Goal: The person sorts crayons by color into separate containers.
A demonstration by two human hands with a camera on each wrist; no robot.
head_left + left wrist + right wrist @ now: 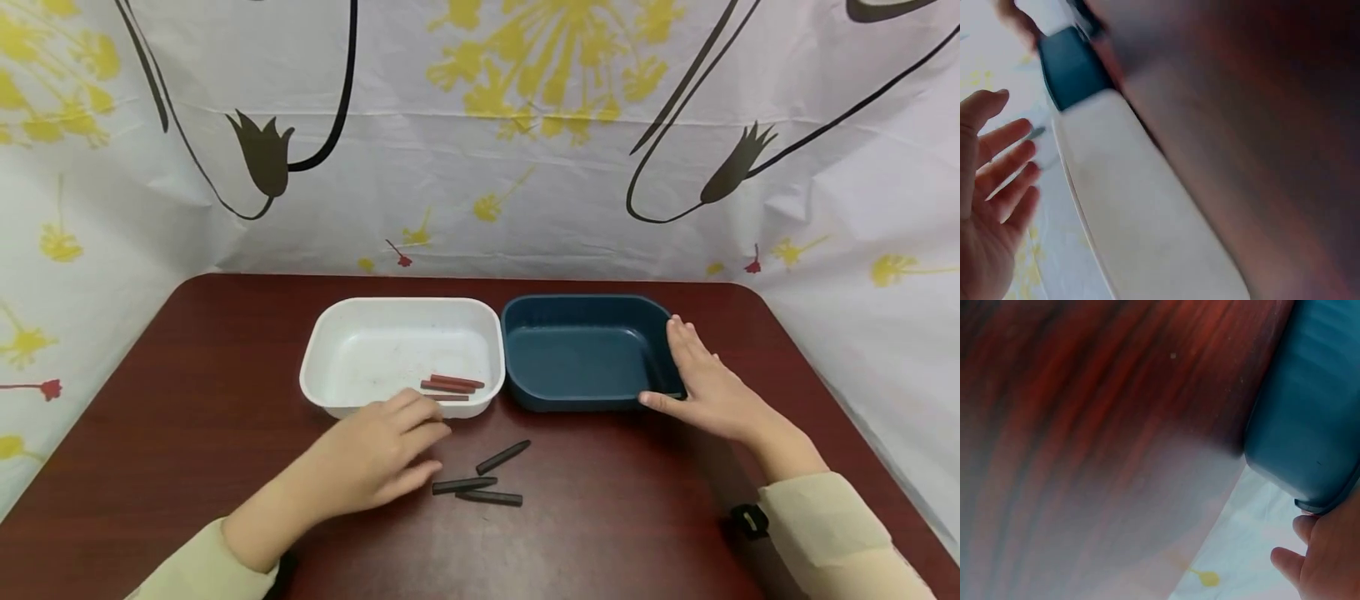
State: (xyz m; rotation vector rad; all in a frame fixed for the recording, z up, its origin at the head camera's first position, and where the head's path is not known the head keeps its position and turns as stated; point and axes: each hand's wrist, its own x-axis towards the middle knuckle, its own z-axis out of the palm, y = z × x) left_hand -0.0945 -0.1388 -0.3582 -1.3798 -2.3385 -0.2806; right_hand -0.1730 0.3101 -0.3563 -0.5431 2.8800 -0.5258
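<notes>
We see the left hand (375,458) hovering low over the table (187,400) with its fingers loosely extended and spread, holding nothing; the left wrist view confirms the open palm and straight fingers (1004,169), with nothing between them. Its fingertips lie just at the near wall of the white tray (330,333), though we cannot tell whether they touch it. Just beside those fingertips, to the right on the bare wood, lie three dark crayons (483,483): two nearly side by side close to the hand, and a third angled a little farther toward the trays. Inside the white tray, against its near right corner, we find a few reddish-brown crayons (452,384) lying together, partly hidden by the left hand. The right hand (708,387) rests flat with straight fingers against the right rim of the dark blue tray (585,312), thumb stretched along the near right corner; it grips nothing. The right wrist view shows the same tray's outer wall with fingertips (1307,528) at its rim. The two trays stand side by side, edges touching, in the middle of the table. Behind the table hangs a white cloth (525,167) printed with yellow flowers and dark stems.
</notes>
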